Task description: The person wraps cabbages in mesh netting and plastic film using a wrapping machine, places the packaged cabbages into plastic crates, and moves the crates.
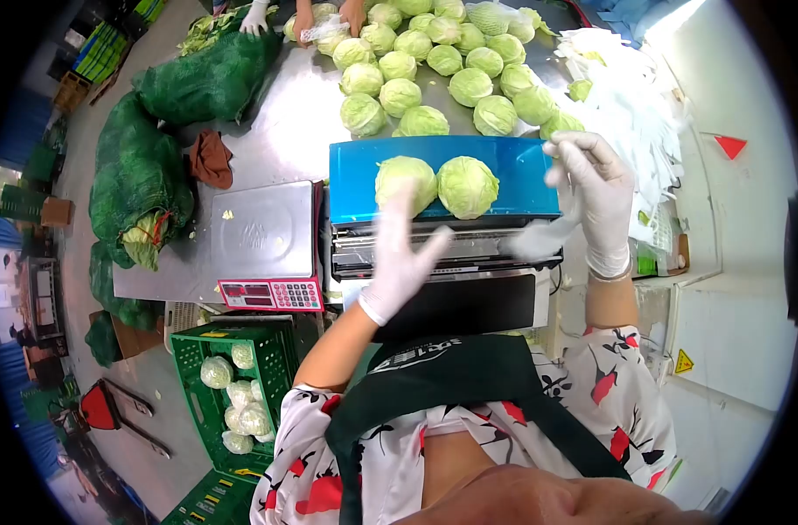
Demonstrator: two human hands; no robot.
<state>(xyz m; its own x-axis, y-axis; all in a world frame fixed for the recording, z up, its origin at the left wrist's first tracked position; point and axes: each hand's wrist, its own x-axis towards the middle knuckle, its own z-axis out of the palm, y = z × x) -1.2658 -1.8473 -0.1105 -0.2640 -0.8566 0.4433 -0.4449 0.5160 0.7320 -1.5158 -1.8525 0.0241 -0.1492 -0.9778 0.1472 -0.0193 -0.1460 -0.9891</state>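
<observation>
My left hand, in a white glove and partly blurred, reaches over the front of the blue tray with its fingers spread, at the near edge of a cabbage. Just right of it on the tray lies a second cabbage. At the tray's right end my gloved right hand is raised with its fingertips pinched together. A blurred whitish sheet or bag hangs below those fingers. Beneath the tray's front edge is a machine with a long metal bar.
Many cabbages lie behind the tray, with white bags to their right. Left are a scale, a brown cloth and green net sacks. A green crate holds wrapped cabbages. Another person's hands are at the far edge.
</observation>
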